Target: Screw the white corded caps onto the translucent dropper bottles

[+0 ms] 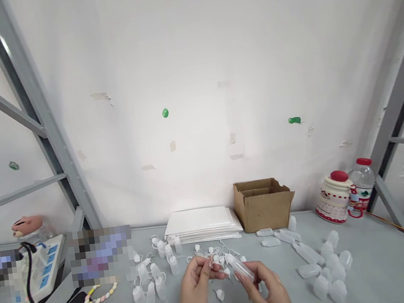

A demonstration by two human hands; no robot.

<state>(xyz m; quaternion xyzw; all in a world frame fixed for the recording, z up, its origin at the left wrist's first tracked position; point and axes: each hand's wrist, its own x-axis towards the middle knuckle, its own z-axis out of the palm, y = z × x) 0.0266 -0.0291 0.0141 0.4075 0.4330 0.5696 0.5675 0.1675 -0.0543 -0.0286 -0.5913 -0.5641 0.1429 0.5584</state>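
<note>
My right hand point(267, 286) grips a small translucent plastic squeeze bottle point(241, 268), tilted with its white neck end pointing up and left. Close beside that neck, my left hand point(199, 277) is closed in a pinch; whatever its fingertips hold is too small to make out. Behind and between the hands lies a loose pile of small white caps point(210, 250) with thin straps. One more white cap point(220, 294) rests on the grey table between my wrists.
Several capped bottles point(150, 300) stand or lie to the left. Uncapped bottles point(308, 254) are scattered at right. Along the wall are a stack of white sheets point(202, 223), an open cardboard box point(264, 210) and a red-lidded jar point(333, 199). A power strip point(48, 271) sits far left.
</note>
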